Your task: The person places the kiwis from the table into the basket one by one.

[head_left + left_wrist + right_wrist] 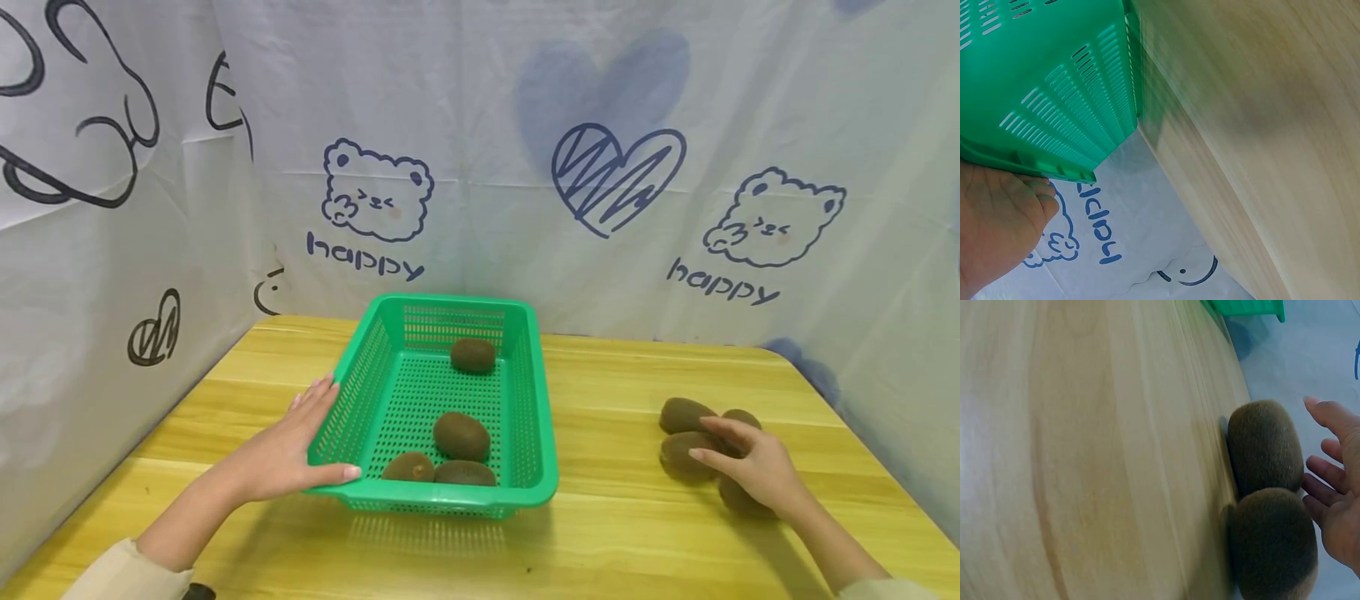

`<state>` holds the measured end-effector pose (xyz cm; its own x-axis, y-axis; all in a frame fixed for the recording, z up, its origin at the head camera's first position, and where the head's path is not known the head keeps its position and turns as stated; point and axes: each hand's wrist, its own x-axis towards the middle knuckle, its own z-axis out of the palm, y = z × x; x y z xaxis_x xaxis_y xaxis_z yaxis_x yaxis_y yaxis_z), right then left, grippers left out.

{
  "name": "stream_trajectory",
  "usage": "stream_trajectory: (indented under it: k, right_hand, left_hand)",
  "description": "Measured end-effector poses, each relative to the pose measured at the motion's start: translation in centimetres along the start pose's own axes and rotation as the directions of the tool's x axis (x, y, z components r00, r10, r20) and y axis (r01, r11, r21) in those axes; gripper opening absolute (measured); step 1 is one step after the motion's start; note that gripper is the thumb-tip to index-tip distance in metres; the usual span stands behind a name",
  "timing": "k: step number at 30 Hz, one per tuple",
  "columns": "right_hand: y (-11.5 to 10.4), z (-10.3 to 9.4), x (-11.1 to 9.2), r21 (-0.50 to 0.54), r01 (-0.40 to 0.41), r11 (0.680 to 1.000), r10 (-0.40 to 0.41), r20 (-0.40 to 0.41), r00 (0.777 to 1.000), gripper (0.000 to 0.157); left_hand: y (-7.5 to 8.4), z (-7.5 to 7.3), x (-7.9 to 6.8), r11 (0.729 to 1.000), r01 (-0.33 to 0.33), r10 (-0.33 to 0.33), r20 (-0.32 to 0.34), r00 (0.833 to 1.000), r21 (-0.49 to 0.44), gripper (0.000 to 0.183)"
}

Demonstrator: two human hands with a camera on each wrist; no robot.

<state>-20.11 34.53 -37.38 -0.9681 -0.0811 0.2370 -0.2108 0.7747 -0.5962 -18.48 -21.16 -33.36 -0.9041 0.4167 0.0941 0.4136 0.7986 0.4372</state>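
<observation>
A pale cloth printed with two bear faces, hearts and the word "happy" [480, 108] hangs behind and beside my pale wooden table [615, 542]. On the table stands a green slotted basket [550, 442], its long sides running away from me, and inside it I count four kiwis: one by the far end [472, 356], one nearer to me [461, 436], and two side by side at the near wall [408, 467] [466, 473], whose lower parts the near rim hides. To the right, well apart from the basket, more kiwis lie bunched on the table, and I can see four: two at the back [686, 415] [742, 418] and two in front [689, 457] [744, 498]. My left hand [273, 458] rests at the basket's near left corner, fingers straight along the left side and thumb stretched over the near rim. My right hand [767, 468] is over the bunch, thumb and fingers parted and loosely bent, gripping nothing; whether a fingertip touches a kiwi I cannot tell. That hand covers part of the bunch, and the basket's right wall stands between the two groups. Pale sleeves [129, 573] edge both my forearms.
</observation>
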Motion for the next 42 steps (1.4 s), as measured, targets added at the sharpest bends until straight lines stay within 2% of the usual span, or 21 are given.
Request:
stream_trajectory:
  k: [9,15,26,36,42]
  right_hand:
    - [0.5,0.2,-0.1,-0.060,-0.027,0.998,0.029,0.034,0.999,0.048]
    - [-0.1,0.4,0.0,-0.116,0.041,0.992,-0.037,0.040,0.999,0.047]
    - [-0.8,1.0,0.4,-0.158,0.129,0.979,-0.108,0.132,0.985,0.062]
    - [-1.7,2.3,0.4,-0.040,0.140,0.989,-0.127,0.227,0.966,0.064]
    - [-2.3,2.9,0.4,-0.041,0.126,0.991,-0.113,0.234,0.966,0.067]
  left_hand:
    - [-0.1,0.1,0.0,1.000,-0.001,0.001,0.001,1.000,-0.008,0.106]
    - [-0.1,0.1,0.0,1.000,0.001,-0.001,0.003,1.000,-0.017,0.106]
    - [0.1,0.0,0.0,1.000,0.003,-0.003,0.005,1.000,-0.019,0.106]
    - [0.1,-0.1,-0.1,1.000,0.004,-0.004,0.001,1.000,-0.010,0.107]
    - [0.1,-0.1,0.0,1.000,0.005,-0.005,-0.004,1.000,-0.003,0.107]
